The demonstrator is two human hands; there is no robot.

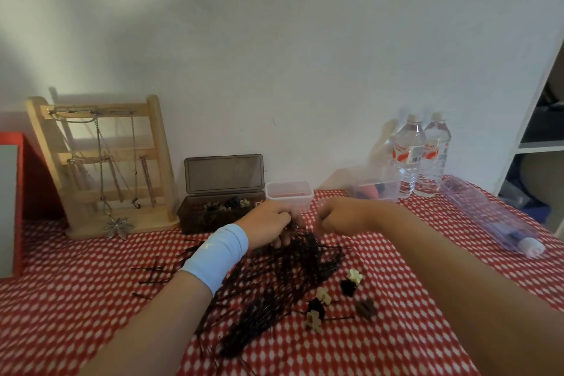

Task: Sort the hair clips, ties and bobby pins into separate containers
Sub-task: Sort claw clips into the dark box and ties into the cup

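Red cloth with white diamonds [396, 345] covers the table, which stands against a plain pale wall. At centre frame I have both hands over the far end of the bobby pins [283, 284], a dark tangled heap spread down the middle of the cloth.

The left hand [268, 220], with a light blue wristband [216, 253] on its wrist, has its fingers curled down into the heap and seems to pinch a tuft of pins. The right hand [338, 217] sits just beside it, fingers curled under. I cannot tell whether it has hold of anything.

Both hands work right in front of the clear tub [289, 192], so I judge that tub is meant for the pins and the carry is short. Left of it the dark box [213, 214] stands with its lid up and already has claw clips in it. A few hair clips [335, 299] lie loose at lower centre, beside the heap. A second clear container [377, 189], right of centre, shows red and dark shapes, probably ties.

At the right are two water bottles [422, 156], and a wooden jewellery stand [103, 168] stands at the left.
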